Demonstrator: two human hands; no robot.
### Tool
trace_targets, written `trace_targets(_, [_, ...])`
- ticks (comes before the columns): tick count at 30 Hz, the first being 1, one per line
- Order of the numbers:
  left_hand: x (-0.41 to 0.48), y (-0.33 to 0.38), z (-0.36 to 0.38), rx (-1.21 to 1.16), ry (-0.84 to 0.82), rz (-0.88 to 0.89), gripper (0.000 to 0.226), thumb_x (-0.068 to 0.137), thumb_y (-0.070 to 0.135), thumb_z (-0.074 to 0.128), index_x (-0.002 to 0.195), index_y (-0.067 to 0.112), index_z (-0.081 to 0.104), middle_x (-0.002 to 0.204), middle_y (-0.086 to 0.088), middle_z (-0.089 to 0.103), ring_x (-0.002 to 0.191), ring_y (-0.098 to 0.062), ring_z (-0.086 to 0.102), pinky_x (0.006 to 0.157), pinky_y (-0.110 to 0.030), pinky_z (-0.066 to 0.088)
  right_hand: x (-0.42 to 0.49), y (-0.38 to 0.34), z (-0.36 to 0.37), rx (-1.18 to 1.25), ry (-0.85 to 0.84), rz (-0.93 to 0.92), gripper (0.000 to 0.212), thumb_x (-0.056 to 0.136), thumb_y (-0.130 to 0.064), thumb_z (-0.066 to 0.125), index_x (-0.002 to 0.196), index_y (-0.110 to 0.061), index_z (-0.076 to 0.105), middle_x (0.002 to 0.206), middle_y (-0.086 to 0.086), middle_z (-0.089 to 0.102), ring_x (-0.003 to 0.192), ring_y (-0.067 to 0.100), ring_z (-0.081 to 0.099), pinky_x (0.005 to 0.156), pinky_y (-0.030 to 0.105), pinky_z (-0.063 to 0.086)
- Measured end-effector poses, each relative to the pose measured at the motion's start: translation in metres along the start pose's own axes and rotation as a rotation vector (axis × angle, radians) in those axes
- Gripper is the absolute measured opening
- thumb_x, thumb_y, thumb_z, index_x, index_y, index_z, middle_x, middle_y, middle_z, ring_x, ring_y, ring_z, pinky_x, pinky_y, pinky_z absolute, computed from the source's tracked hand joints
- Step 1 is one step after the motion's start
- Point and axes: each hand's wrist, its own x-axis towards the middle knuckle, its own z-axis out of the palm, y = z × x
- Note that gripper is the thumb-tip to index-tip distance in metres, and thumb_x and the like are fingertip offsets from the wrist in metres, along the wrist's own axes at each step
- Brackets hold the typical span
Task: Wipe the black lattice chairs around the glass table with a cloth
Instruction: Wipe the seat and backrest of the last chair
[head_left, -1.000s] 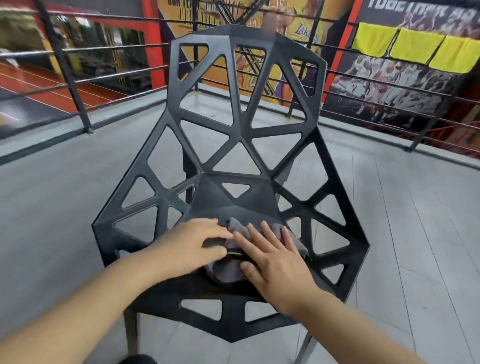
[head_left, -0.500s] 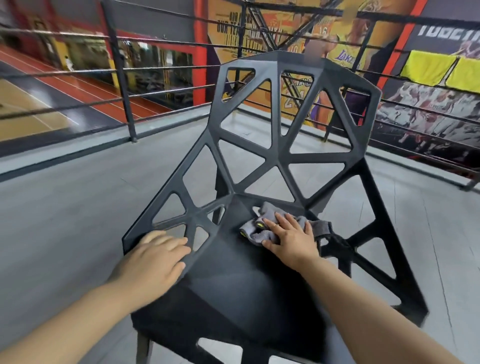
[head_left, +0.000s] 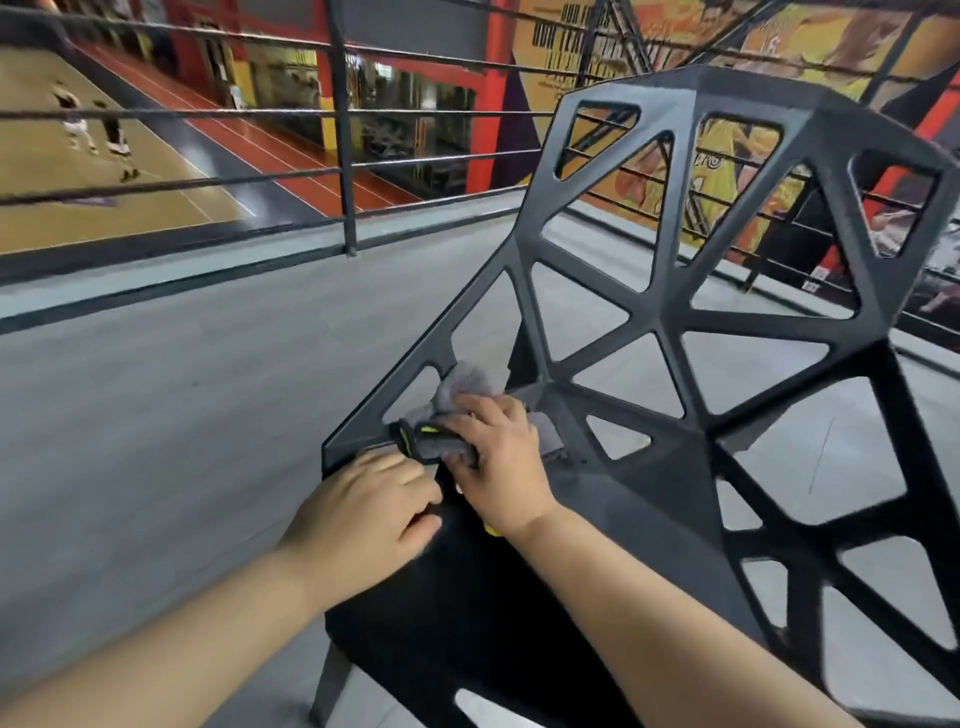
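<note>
A black lattice chair (head_left: 691, 322) with triangular cut-outs fills the right half of the view, its back rising at the upper right. A grey cloth (head_left: 457, 395) with yellow-green trim lies bunched on the seat's left side bar. My right hand (head_left: 498, 457) presses down on the cloth with fingers spread over it. Just below and to the left, my left hand (head_left: 369, 514) rests on the seat's left edge, fingers curled, touching the chair frame beside the cloth. No glass table is in view.
A black metal railing (head_left: 345, 156) runs along the edge of the grey floor (head_left: 182, 389) behind the chair. Below it lies a sports court (head_left: 78, 171) with people on it. Painted murals (head_left: 727, 171) cover the far wall.
My right hand has slid the cloth from the seat's back middle to the left side bar. My left hand moved toward it. The view has shifted left.
</note>
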Motion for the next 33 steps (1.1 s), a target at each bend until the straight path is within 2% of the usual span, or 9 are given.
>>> trace_targets(5, [-0.001,0.0,0.004,-0.019,0.045,0.014,0.02,0.077,0.039,0.05,0.073,0.027,0.067,0.07,0.017,0.058,0.072,-0.007,0.054,0.079,-0.019,0.034,0.007,0.069,-0.015,-0.153,-0.079,0.015,0.031,0.071,-0.01,0.066,0.098,-0.025,0.072,0.116,-0.006,0.064,0.096,0.031,0.057,0.074,0.046,0.05])
trace_targets(11, [0.0,0.0,0.005,-0.025,0.067,0.006,0.018,0.074,0.041,0.05,0.07,0.032,0.064,0.067,0.02,0.055,0.07,-0.003,0.052,0.077,-0.018,0.033,0.036,0.115,-0.059,-0.583,-0.196,0.138,0.03,0.081,-0.019,0.062,0.104,-0.035,0.07,0.123,-0.01,0.061,0.103,0.032,0.05,0.079,0.04,0.038])
trace_targets(14, [-0.001,-0.002,0.008,-0.04,0.08,0.001,0.018,0.074,0.042,0.05,0.069,0.032,0.065,0.066,0.02,0.054,0.069,-0.003,0.052,0.076,-0.017,0.034,0.048,0.095,-0.061,-0.319,0.171,0.058,0.034,0.075,-0.012,0.061,0.106,-0.024,0.07,0.111,0.0,0.066,0.092,0.037,0.054,0.075,0.042,0.044])
trace_targets(16, [-0.002,-0.003,0.008,-0.038,0.094,-0.001,0.02,0.074,0.043,0.05,0.071,0.031,0.066,0.068,0.02,0.057,0.071,-0.003,0.054,0.077,-0.017,0.035,0.068,0.082,-0.061,-0.109,0.334,0.034,0.044,0.081,-0.013,0.056,0.124,-0.022,0.059,0.124,0.006,0.057,0.107,0.033,0.049,0.09,0.038,0.041])
trace_targets(20, [-0.003,-0.005,0.007,-0.034,0.102,-0.001,0.021,0.073,0.042,0.051,0.074,0.029,0.069,0.07,0.018,0.06,0.073,-0.006,0.056,0.077,-0.017,0.034,0.109,0.037,-0.031,0.433,0.148,0.234,0.068,0.086,-0.014,0.065,0.145,-0.027,0.034,0.154,0.003,0.025,0.14,0.017,0.023,0.114,0.03,0.023])
trace_targets(22, [-0.003,-0.006,0.008,-0.034,0.097,-0.004,0.019,0.072,0.041,0.052,0.071,0.028,0.067,0.069,0.016,0.06,0.073,-0.008,0.056,0.075,-0.018,0.035,0.104,0.012,-0.006,0.54,0.12,0.259,0.066,0.088,-0.008,0.062,0.145,-0.028,0.035,0.154,-0.006,0.018,0.137,0.003,0.017,0.11,0.011,0.02])
trace_targets(24, [-0.004,-0.006,0.01,-0.043,0.113,-0.002,0.018,0.073,0.04,0.054,0.066,0.028,0.065,0.066,0.015,0.058,0.071,-0.008,0.054,0.074,-0.017,0.035,0.086,0.0,0.01,0.513,0.203,0.193,0.063,0.087,0.002,0.057,0.141,-0.026,0.041,0.149,-0.003,0.023,0.127,-0.006,0.024,0.094,-0.004,0.022])
trace_targets(28, [-0.004,-0.008,0.011,-0.045,0.256,0.068,0.014,0.072,0.03,0.06,0.06,0.023,0.061,0.065,0.012,0.054,0.071,-0.01,0.048,0.074,-0.017,0.033,0.066,-0.001,0.013,0.214,0.298,-0.043,0.056,0.079,0.002,0.045,0.124,-0.028,0.058,0.138,0.01,0.043,0.108,0.026,0.045,0.097,0.019,0.03])
trace_targets(33, [-0.011,-0.005,0.011,0.05,0.475,0.131,0.022,0.066,0.024,0.07,0.06,0.016,0.05,0.066,0.0,0.049,0.071,-0.019,0.042,0.072,-0.028,0.034,0.02,-0.043,0.027,0.124,0.026,-0.35,0.032,0.091,-0.025,0.049,0.119,-0.029,0.064,0.135,0.003,0.047,0.097,0.027,0.043,0.09,0.027,0.034])
